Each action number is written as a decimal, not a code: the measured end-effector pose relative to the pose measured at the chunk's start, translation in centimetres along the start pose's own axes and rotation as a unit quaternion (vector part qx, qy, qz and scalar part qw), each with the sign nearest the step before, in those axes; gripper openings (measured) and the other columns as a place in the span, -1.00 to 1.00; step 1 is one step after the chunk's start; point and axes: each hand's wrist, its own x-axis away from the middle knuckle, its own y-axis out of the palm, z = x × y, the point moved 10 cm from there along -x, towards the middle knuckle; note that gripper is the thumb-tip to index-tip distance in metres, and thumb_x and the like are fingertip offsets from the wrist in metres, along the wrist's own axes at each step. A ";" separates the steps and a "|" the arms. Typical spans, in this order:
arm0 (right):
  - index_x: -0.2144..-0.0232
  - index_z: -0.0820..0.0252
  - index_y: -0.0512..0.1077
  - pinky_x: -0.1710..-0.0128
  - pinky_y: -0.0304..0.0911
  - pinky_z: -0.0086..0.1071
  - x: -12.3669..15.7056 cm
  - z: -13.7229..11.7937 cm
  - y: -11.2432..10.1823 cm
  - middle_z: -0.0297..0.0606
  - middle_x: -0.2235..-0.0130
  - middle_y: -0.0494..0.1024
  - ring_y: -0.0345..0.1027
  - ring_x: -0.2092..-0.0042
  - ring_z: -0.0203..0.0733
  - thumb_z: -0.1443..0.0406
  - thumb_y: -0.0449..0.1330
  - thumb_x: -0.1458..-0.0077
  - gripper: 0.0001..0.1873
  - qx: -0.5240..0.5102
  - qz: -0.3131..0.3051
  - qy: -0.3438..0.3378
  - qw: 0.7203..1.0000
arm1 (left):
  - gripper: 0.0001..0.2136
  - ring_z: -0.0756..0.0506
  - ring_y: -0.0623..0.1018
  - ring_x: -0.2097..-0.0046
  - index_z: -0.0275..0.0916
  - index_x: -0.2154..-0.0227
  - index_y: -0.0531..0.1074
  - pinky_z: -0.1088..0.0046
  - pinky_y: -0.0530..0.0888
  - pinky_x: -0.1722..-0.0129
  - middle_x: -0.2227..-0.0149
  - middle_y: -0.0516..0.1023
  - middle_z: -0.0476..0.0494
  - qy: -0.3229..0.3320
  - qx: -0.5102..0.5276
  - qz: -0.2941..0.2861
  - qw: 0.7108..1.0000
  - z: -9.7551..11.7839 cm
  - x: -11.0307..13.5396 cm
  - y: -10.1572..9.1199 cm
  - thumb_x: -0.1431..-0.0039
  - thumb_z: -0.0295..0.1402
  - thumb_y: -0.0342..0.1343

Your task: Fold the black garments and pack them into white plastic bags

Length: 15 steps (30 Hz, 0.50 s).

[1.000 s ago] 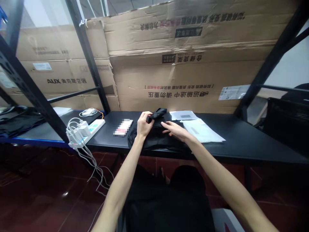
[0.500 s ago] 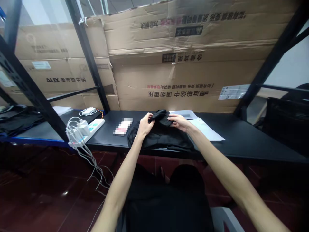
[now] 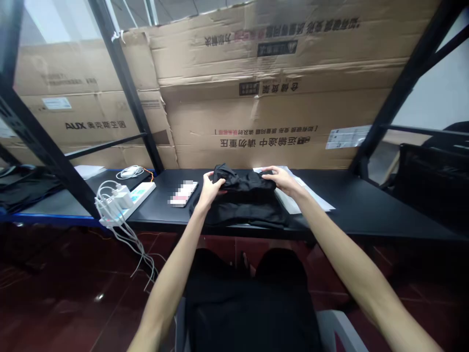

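Note:
A black cloth (image 3: 244,208), perhaps a garment, lies bunched at the front edge of the black table, its exact kind unclear. My left hand (image 3: 210,188) grips the left end of its raised, gathered upper part, thumb on the near side. At the other end, my right hand (image 3: 280,180) pinches the same black fabric between thumb and fingers. The raised roll of cloth stretches between both hands, above the flatter part on the table. White papers (image 3: 308,188) lie partly under the right hand and the cloth.
Left of the cloth lies a phone (image 3: 183,193) with a blurred screen. A white power strip (image 3: 128,203) with plugged-in chargers and dangling cables (image 3: 137,249) sits further left. Cardboard sheets (image 3: 274,107) stand behind the table (image 3: 366,210), between dark metal posts (image 3: 128,78).
My hands have moved apart, the left one leftward, spreading the raised fabric wider between them. The camera view has shifted slightly.

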 end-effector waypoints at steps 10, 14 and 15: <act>0.22 0.13 0.65 -0.05 0.43 -0.28 0.9 -0.6 -1.8 -0.21 0.08 0.74 0.61 0.02 -0.03 0.34 0.42 -0.06 -0.82 0.365 -0.009 -0.080 0.927 | -0.48 -0.16 0.71 0.14 -0.18 -0.23 0.28 0.24 0.70 0.08 0.14 0.68 -0.18 -0.094 -0.124 -0.043 0.987 0.2 3.6 1.7 -0.31 -0.28 0.35; 0.26 0.15 0.64 -0.01 0.41 -0.33 1.9 -0.2 -0.4 -0.17 0.10 0.74 0.61 0.00 -0.01 0.36 0.46 -0.06 -0.85 0.425 -0.022 -0.073 0.902 | -0.52 -0.32 0.69 -0.09 -0.16 -0.29 0.32 0.11 0.56 -0.14 -0.03 0.68 -0.34 -0.051 -0.328 0.007 0.943 2.7 5.5 1.3 -0.38 -0.22 0.23; 0.28 0.15 0.62 0.01 0.41 -0.32 2.0 -0.1 -0.2 -0.16 0.12 0.74 0.61 0.02 0.00 0.36 0.47 -0.06 -0.85 0.433 -0.021 -0.068 0.898 | -0.51 -0.36 0.65 -0.15 -0.19 -0.31 0.32 0.08 0.52 -0.19 -0.12 0.64 -0.41 -0.034 -0.379 0.017 0.925 3.3 5.9 1.5 -0.39 -0.23 0.21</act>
